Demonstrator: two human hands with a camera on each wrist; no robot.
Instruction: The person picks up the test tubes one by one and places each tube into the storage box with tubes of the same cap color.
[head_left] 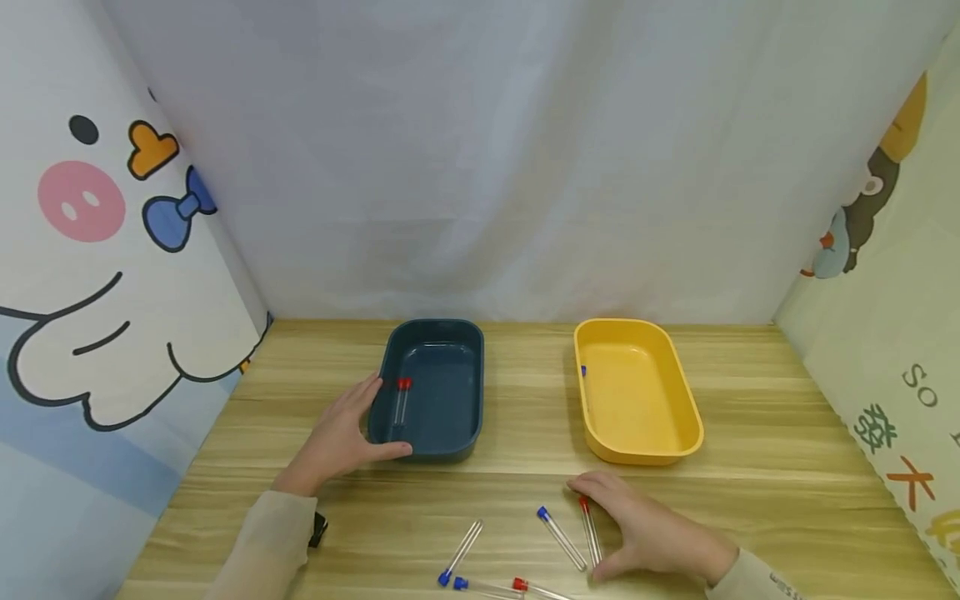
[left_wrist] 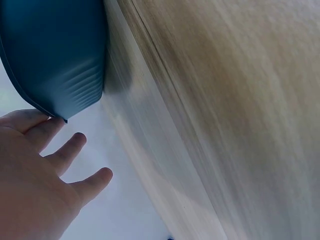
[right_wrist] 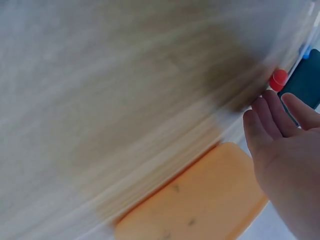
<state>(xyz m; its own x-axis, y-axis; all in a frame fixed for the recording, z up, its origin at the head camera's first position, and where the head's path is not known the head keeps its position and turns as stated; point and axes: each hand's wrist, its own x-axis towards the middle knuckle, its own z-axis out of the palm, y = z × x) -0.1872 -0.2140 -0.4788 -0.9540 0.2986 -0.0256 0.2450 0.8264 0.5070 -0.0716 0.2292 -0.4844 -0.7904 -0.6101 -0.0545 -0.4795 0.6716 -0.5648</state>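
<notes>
My left hand [head_left: 341, 433] is at the left side of the dark blue bin [head_left: 480, 392], its fingers spread along the rim. In the left wrist view, fingertips of the left hand [left_wrist: 45, 175] meet the bin's edge [left_wrist: 55, 107]. Two red-capped tubes [head_left: 402, 400] lie in that bin. On the table, my right hand [head_left: 637, 525] arches beside a red-capped clear tube [head_left: 590, 533], thumb and fingers apart. The right wrist view has the red cap [right_wrist: 278, 80] just past the fingertips. A blue-capped tube [head_left: 561, 537] lies to its left.
Another blue-capped tube [head_left: 461, 552] lies near the front, with a further blue-capped tube [head_left: 487, 588] and red-capped tube [head_left: 538, 589] at the bottom edge. A yellow bin [head_left: 693, 421] stands at the right, a blue cap [head_left: 583, 371] showing at its left wall. A pale curtain [head_left: 525, 167] hangs behind.
</notes>
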